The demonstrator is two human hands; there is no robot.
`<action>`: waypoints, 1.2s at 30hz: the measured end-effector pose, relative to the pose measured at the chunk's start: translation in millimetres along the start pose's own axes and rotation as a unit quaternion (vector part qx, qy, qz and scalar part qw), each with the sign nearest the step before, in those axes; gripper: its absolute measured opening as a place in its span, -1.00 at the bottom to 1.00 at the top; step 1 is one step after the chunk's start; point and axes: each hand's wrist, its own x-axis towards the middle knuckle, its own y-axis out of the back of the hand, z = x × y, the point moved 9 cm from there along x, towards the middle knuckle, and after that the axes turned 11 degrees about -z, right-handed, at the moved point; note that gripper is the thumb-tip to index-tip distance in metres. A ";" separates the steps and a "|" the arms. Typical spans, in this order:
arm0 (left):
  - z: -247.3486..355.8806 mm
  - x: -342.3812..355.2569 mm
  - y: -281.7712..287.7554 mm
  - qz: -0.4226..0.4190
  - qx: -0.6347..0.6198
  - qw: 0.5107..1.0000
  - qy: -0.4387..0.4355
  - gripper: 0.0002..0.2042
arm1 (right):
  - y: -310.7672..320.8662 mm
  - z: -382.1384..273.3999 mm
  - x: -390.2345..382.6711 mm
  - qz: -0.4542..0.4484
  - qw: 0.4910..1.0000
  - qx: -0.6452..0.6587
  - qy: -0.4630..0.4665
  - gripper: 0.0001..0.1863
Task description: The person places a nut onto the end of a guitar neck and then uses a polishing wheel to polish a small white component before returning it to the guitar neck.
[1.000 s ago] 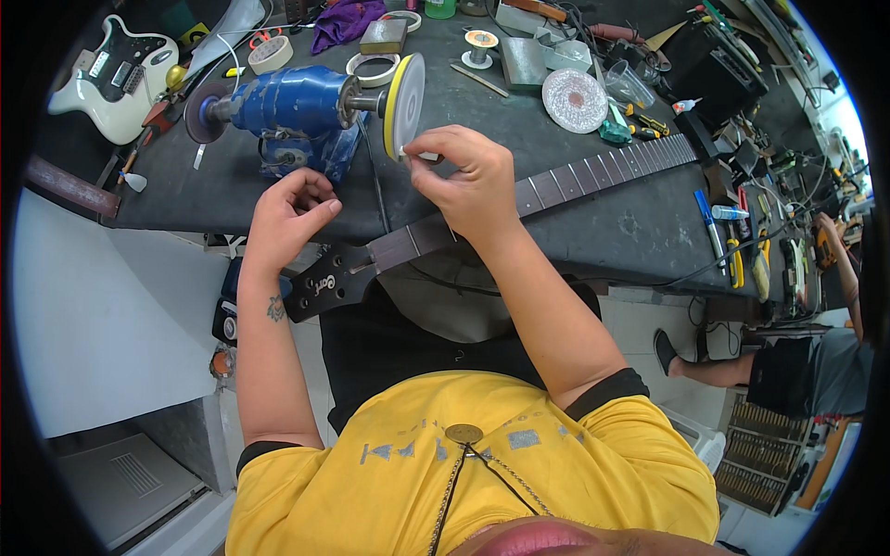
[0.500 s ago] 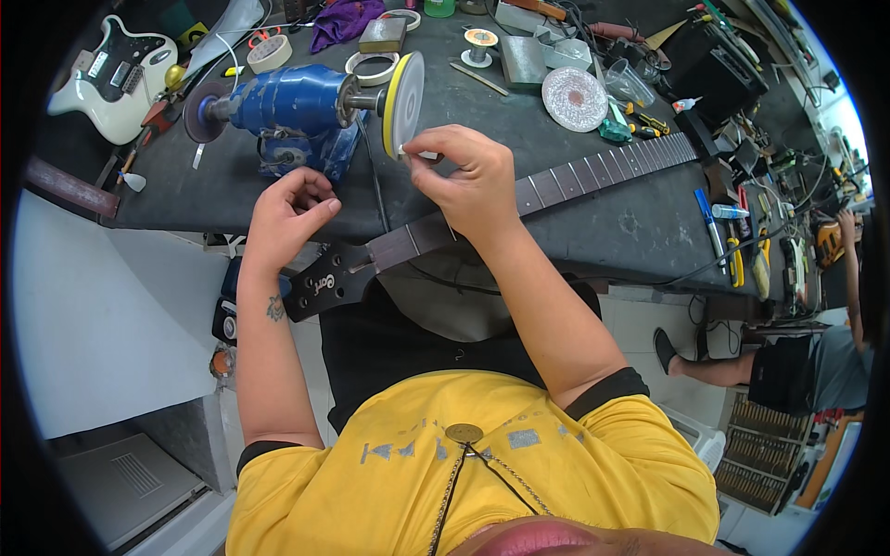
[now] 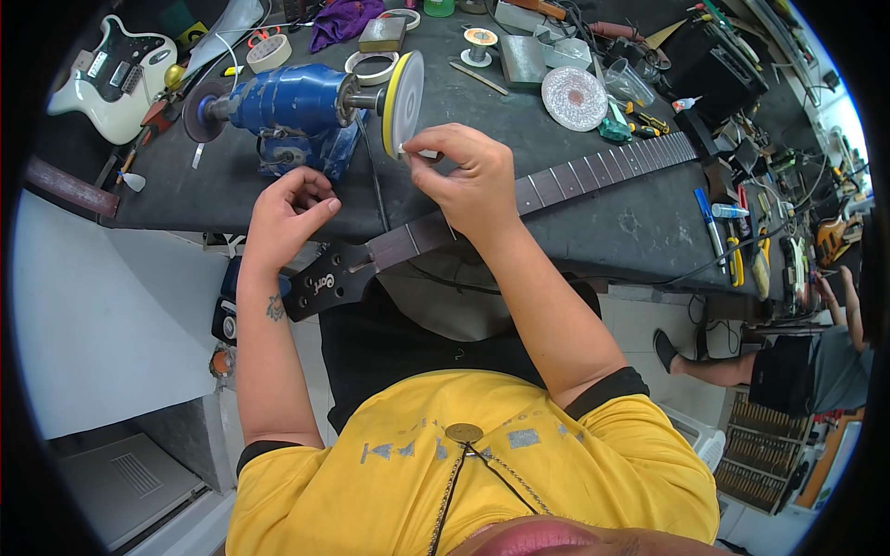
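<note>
While the left hand rests curled at the near edge of the dark surface, its fingers are loosely bent together and hold nothing that can be seen; they lie just above the black headstock of a guitar neck. That neck runs from under these fingers, beneath the right hand, and away to the right across the surface. The right hand's fingers are pressed together in a pinch on a small white piece, too small to make out, and they hold it against the face of the yellow-rimmed sanding disc. The disc stands on edge just beyond these fingertips, mounted on the shaft of a blue bench grinder, which sits just past the left fingers. Farther from the right fingers lie a round silvery disc and a grey metal block. Beyond the grinder are rolls of tape and a purple cloth. Well to the left of both hands, a white electric guitar body lies at the far corner.
</note>
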 end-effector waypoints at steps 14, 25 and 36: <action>1.9 0.1 4.5 0.019 0.046 0.998 -0.026 -0.79 | 2.0 6.1 -4.0 0.000 1.000 0.010 -0.008 -0.82; -11.2 4.4 6.4 -0.002 0.019 0.999 -0.027 -0.80 | 1.9 8.3 -7.1 0.025 0.999 0.037 0.000 -0.84; -16.8 0.8 8.8 -0.008 0.018 0.999 -0.029 -0.80 | -2.9 9.3 -6.8 0.021 0.999 0.046 0.007 -0.84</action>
